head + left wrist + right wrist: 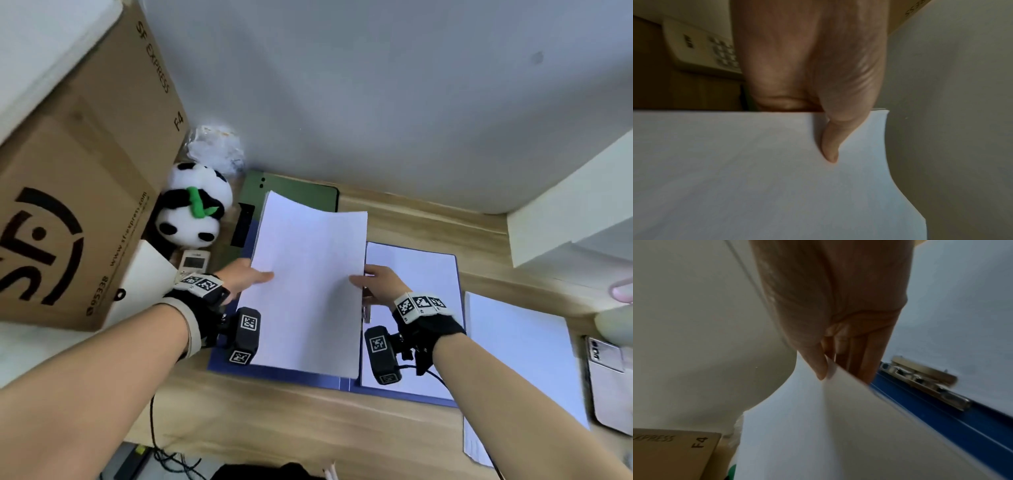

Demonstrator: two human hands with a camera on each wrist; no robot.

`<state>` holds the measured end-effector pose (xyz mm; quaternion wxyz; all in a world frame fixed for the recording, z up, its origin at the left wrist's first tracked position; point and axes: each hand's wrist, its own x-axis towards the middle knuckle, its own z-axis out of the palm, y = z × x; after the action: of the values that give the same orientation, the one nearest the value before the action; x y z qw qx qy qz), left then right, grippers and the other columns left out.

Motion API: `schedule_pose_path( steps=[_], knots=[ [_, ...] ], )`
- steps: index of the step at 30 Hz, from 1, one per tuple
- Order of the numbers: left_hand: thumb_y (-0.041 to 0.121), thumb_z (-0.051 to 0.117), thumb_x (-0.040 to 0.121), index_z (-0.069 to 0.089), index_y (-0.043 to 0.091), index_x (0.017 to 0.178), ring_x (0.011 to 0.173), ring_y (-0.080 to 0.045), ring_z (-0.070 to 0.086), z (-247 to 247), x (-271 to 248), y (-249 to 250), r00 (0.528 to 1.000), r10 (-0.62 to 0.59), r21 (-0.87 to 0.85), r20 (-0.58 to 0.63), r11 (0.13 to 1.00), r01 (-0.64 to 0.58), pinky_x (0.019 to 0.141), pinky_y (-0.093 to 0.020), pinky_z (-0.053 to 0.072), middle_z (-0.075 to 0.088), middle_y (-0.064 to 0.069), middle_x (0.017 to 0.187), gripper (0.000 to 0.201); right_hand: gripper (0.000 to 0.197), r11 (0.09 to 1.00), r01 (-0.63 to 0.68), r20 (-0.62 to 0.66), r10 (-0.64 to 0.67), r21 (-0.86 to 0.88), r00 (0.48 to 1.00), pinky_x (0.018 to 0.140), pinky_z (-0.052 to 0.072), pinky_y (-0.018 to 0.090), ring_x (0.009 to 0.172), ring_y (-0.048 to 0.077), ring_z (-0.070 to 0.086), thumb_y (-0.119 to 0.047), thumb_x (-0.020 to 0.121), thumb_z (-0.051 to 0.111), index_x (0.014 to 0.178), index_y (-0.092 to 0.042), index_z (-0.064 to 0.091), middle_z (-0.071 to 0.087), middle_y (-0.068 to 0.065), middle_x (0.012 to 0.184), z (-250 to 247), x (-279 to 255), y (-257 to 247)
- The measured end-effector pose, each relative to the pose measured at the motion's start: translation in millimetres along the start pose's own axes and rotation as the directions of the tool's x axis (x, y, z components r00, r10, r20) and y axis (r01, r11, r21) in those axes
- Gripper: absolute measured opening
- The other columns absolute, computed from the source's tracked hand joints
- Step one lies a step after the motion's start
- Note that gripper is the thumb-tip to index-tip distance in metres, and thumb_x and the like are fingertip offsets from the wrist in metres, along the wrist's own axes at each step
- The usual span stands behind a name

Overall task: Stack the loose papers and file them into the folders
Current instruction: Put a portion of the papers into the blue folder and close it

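I hold a stack of white paper above the left half of an open blue folder on the wooden desk. My left hand pinches the stack's left edge, thumb on top, fingers under it. My right hand pinches the right edge, thumb above and fingers below. The folder's right half holds a white sheet and a metal clip runs along the spine. A green folder lies behind, partly hidden by the stack. Another white paper pile lies to the right.
A large cardboard box stands at the left, with a plush panda and a white remote beside it. A crumpled plastic bag sits by the wall. A phone lies at the right edge.
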<state>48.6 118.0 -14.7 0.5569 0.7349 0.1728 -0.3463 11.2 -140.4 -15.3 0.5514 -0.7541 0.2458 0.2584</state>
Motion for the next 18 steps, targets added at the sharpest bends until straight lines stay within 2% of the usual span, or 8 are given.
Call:
schedule_pose_path(
  steps=[2,4,7,9,11,13,16,18],
  knots=[
    [0.0,0.055,0.091,0.051,-0.01,0.128,0.097,-0.026,0.06,-2.3,2.5,-14.7,0.998,-0.058,0.001,0.038,0.998,0.058,0.086,-0.036,0.049,0.058,-0.021,0.127,0.038,0.022,0.999,-0.046,-0.038,0.045,-0.013,0.998,0.076,0.055,0.037,0.071,0.027,0.057,-0.012,0.087,0.059,0.094,0.009,0.061,0.056,0.013,0.081,4.4,5.7,6.9],
    [-0.003,0.053,0.091,0.051,-0.01,0.127,0.087,-0.025,0.061,-0.5,2.8,-27.0,0.991,-0.108,0.01,0.078,0.994,0.107,0.076,-0.03,0.051,0.06,-0.02,0.119,0.037,0.016,0.997,-0.072,-0.097,0.069,-0.031,0.993,0.066,0.055,0.032,0.063,0.026,0.054,-0.008,0.087,0.056,0.074,0.002,0.059,0.054,0.014,0.072,10.9,8.9,10.5],
    [-0.003,0.055,0.09,0.053,-0.011,0.126,0.08,-0.022,0.061,0.9,11.7,-44.3,0.981,-0.163,0.03,0.101,0.986,0.161,0.074,-0.029,0.051,0.063,-0.017,0.103,0.037,0.022,0.987,-0.1,-0.121,0.085,-0.124,0.989,0.072,0.058,0.041,0.067,0.024,0.052,-0.007,0.083,0.056,0.078,0.014,0.053,0.051,0.037,0.077,20.4,21.0,21.3],
    [-0.001,0.053,0.092,0.055,-0.005,0.119,0.075,-0.019,0.059,4.0,14.8,-46.1,0.985,-0.162,-0.011,0.058,0.987,0.162,0.063,-0.025,0.054,0.061,-0.014,0.102,0.028,0.022,0.982,-0.119,-0.097,0.105,-0.147,0.99,0.079,0.057,0.05,0.072,0.026,0.054,-0.008,0.086,0.055,0.069,0.007,0.053,0.055,0.028,0.071,24.8,24.7,24.1],
    [0.001,0.05,0.094,0.057,0.005,0.099,0.067,-0.018,0.057,5.3,20.5,-43.5,0.99,-0.131,-0.048,-0.046,0.991,0.128,0.05,-0.019,0.051,0.058,-0.013,0.1,0.009,0.031,0.979,-0.154,-0.091,0.143,-0.132,0.986,0.077,0.057,0.048,0.075,0.03,0.058,-0.007,0.089,0.052,0.058,-0.01,0.048,0.055,0.013,0.068,28.6,28.1,25.3],
    [0.004,0.05,0.094,0.055,0.012,0.077,0.07,-0.022,0.056,2.8,32.9,-45.9,0.989,-0.06,0.023,-0.138,0.998,0.064,0.059,-0.025,0.047,0.057,-0.016,0.094,0.019,0.033,0.976,-0.163,-0.105,0.149,-0.143,0.983,0.08,0.056,0.052,0.079,0.037,0.063,-0.009,0.089,0.05,0.057,-0.013,0.048,0.058,0.017,0.075,31.4,34.5,27.3],
    [0.002,0.049,0.092,0.053,0.017,0.07,0.076,-0.021,0.045,0.5,39.3,-43.8,0.974,0.032,0.086,-0.224,0.996,-0.013,0.056,-0.028,0.033,0.052,-0.016,0.084,0.027,0.034,0.973,-0.181,-0.098,0.168,-0.145,0.981,0.084,0.053,0.057,0.09,0.045,0.065,-0.013,0.089,0.049,0.055,-0.012,0.05,0.06,0.021,0.078,32.8,51.4,37.7],
    [0.001,0.048,0.092,0.05,0.022,0.066,0.079,-0.021,0.043,-0.7,42.5,-40.8,0.969,0.053,0.074,-0.241,0.997,-0.036,0.058,-0.027,0.032,0.051,-0.014,0.082,0.034,0.034,0.971,-0.197,-0.109,0.183,-0.137,0.977,0.084,0.053,0.056,0.091,0.045,0.066,-0.014,0.089,0.049,0.056,-0.013,0.053,0.063,0.021,0.079,33.4,57.1,40.5]
  ],
)
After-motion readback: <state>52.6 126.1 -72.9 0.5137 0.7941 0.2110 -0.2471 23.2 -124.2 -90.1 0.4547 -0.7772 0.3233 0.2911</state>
